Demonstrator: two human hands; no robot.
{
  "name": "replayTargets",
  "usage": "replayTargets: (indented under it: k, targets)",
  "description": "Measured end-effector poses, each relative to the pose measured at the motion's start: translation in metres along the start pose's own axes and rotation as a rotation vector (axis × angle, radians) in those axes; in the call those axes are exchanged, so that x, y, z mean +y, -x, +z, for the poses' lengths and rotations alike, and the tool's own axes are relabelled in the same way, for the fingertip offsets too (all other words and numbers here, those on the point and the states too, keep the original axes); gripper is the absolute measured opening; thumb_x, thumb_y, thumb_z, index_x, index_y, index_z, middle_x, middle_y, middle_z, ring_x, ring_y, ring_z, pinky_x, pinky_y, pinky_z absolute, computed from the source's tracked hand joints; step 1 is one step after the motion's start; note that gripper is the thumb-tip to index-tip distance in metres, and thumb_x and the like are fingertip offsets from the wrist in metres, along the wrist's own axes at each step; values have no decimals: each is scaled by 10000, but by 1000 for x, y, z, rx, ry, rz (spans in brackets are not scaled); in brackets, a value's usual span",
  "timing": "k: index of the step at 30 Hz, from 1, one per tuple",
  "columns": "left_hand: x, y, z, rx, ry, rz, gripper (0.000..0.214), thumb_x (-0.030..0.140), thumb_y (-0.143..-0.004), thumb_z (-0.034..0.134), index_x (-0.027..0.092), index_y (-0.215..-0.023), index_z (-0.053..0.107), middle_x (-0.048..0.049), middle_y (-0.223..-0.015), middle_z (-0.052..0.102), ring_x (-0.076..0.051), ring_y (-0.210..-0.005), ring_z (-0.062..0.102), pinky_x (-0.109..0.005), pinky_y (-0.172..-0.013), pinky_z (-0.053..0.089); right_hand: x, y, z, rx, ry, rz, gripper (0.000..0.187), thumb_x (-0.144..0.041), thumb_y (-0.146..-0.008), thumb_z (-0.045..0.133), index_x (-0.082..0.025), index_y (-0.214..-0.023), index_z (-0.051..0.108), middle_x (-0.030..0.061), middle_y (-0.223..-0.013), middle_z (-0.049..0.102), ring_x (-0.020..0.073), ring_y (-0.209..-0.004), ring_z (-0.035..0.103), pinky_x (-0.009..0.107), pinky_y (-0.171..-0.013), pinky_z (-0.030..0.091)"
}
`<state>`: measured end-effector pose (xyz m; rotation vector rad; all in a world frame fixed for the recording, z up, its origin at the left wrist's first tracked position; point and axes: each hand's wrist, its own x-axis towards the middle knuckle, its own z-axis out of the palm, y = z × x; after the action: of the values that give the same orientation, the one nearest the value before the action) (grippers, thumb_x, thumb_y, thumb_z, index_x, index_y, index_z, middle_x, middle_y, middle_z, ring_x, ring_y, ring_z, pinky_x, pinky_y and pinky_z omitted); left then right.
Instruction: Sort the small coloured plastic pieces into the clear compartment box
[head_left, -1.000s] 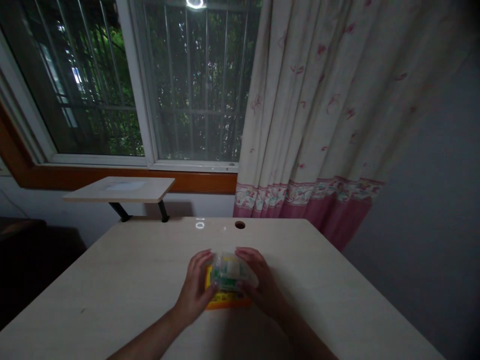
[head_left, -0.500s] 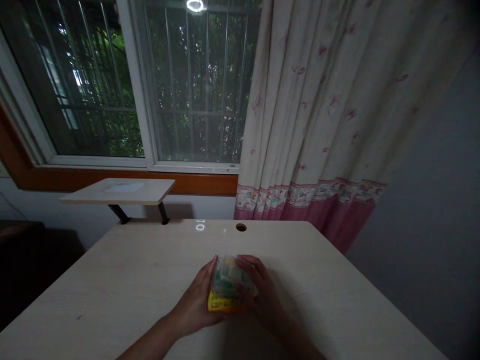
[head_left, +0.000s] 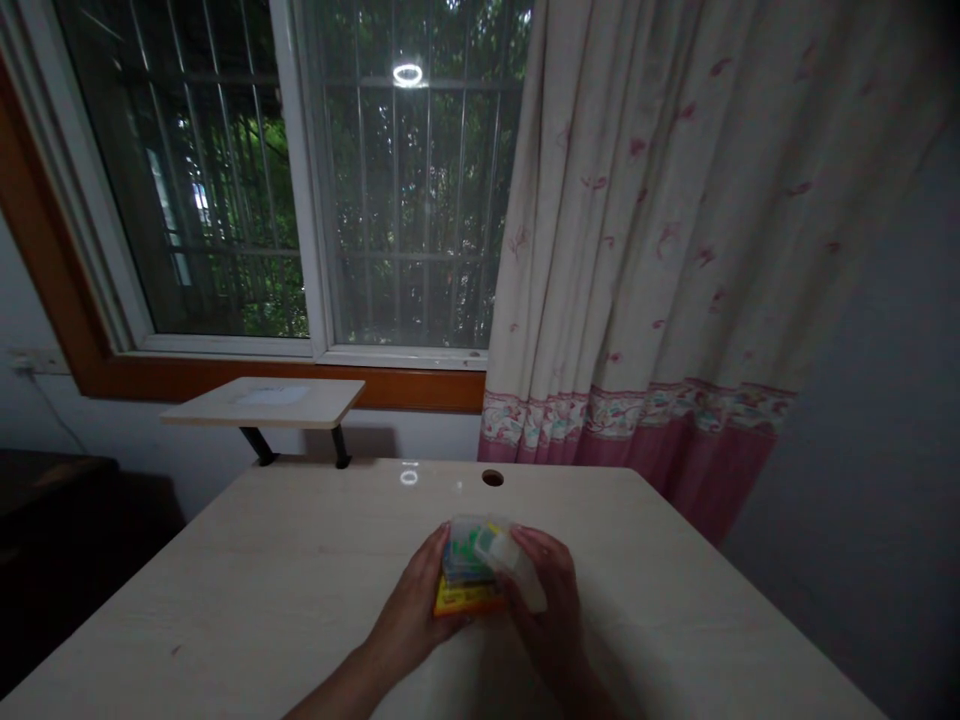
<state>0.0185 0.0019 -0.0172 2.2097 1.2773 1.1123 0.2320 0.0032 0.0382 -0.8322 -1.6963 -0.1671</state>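
Observation:
A small box with an orange-yellow base and green and blue pieces inside (head_left: 466, 575) stands on the pale wooden table (head_left: 285, 590). My left hand (head_left: 411, 612) cups its left side, fingers curled against it. My right hand (head_left: 551, 600) is on its right side and grips a clear plastic lid (head_left: 517, 565), which is tilted up and off toward the right.
A cable hole (head_left: 493, 478) sits near the table's far edge. A small raised shelf (head_left: 262, 402) stands at the back left under the barred window (head_left: 300, 180). A cream and pink curtain (head_left: 660, 250) hangs at the right. A dark piece of furniture (head_left: 60, 540) is at left.
The clear lid has come off the box's top and tilted to the right in my right hand. The view has shifted, so everything sits a little lower and to the right.

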Motion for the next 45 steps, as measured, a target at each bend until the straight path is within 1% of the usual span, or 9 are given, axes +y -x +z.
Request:
replayTargets:
  k: [6,10,12,16,18,25,32,38,45]
  targets:
    - [-4,2,0,103,-52,-15,923,203,-802,648,225,-1545,100,-156,-1593,175,-308,-1467,204,-542,-1179,263,-26,8,3,-157,-176,-165,400,-271,-839,599,-244,-1237,579,87,-1028,586,211,-958,604,345,-768,569]
    - [10,9,-21,287,-40,-10,529,273,-956,431,243,-1472,320,-139,-1472,394,-271,-1381,354,-539,-1144,309,-26,9,5,-193,-231,-216,407,-266,-846,600,-254,-1252,571,87,-1055,597,205,-983,614,335,-801,574]
    - [19,14,-32,322,5,38,425,301,-987,360,251,-1405,415,-123,-1382,476,-258,-1309,426,-517,-1112,351,-24,8,3,-185,-228,-203,392,-279,-872,594,-251,-1261,566,90,-1069,611,199,-997,619,328,-825,572]
    - [27,23,-36,172,156,235,523,472,-958,417,227,-1419,393,-144,-1344,493,-284,-1262,462,-462,-1051,421,-22,6,2,-191,-269,-221,382,-355,-914,560,-239,-1277,564,92,-1087,644,191,-1008,640,297,-832,575]
    - [28,25,-33,96,228,254,576,517,-940,430,211,-1425,376,-154,-1332,506,-289,-1231,497,-437,-1021,446,-24,6,3,-189,-298,-239,379,-366,-920,554,-246,-1280,562,85,-1087,666,188,-1013,652,288,-843,575]
    - [38,25,-33,-29,270,39,575,534,-783,634,207,-1230,479,-96,-1090,641,-243,-968,630,-322,-860,508,-29,13,9,-341,-278,-306,420,-424,-941,515,-274,-1333,529,63,-1146,706,179,-1062,670,288,-907,566]
    - [39,25,-25,-65,281,-97,553,447,-850,585,243,-1314,362,-69,-1099,663,-218,-952,648,-284,-825,499,-24,19,9,-407,-142,-285,324,-332,-958,490,-247,-1258,577,45,-1073,739,158,-957,709,248,-855,581]
    - [33,28,-20,-34,280,-102,574,563,-863,530,227,-1308,396,-54,-939,652,-217,-868,638,-290,-794,504,-28,22,9,-522,-8,-332,350,-297,-973,411,-212,-1283,549,79,-1044,743,193,-868,727,290,-779,604]
    - [32,30,-18,-37,398,-39,640,690,-890,379,206,-1309,374,-59,-907,622,-191,-782,616,-284,-744,500,-31,31,19,-424,61,-404,280,-216,-960,412,-181,-1185,575,75,-894,752,187,-792,726,306,-838,592]
